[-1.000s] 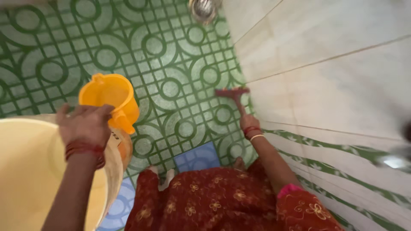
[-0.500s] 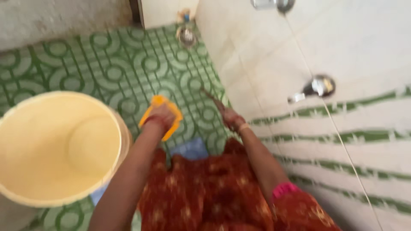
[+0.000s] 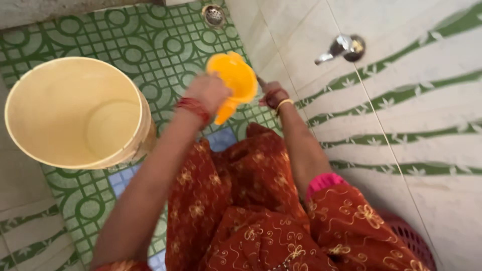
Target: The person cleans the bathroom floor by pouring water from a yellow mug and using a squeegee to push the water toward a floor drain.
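Note:
My left hand (image 3: 207, 93), with red bangles at the wrist, grips an orange plastic mug (image 3: 235, 76) by its handle and holds it tilted above the green patterned floor (image 3: 125, 45). Just to the right, my right hand (image 3: 273, 96) is closed around a thin dark brush (image 3: 260, 81) close to the wall's foot; the mug hides most of the brush. A large cream bucket (image 3: 55, 95) stands to the left on the floor, and its contents are hard to make out.
A metal tap (image 3: 344, 47) sticks out of the white tiled wall (image 3: 427, 110) on the right. A round floor drain (image 3: 213, 15) lies at the top. A pink basket (image 3: 407, 236) sits at the bottom right. My red patterned clothing fills the lower middle.
My left hand has carried the orange mug from beside the bucket rightward to near my right hand at the wall. The view has swung, bringing the tap and wall into sight.

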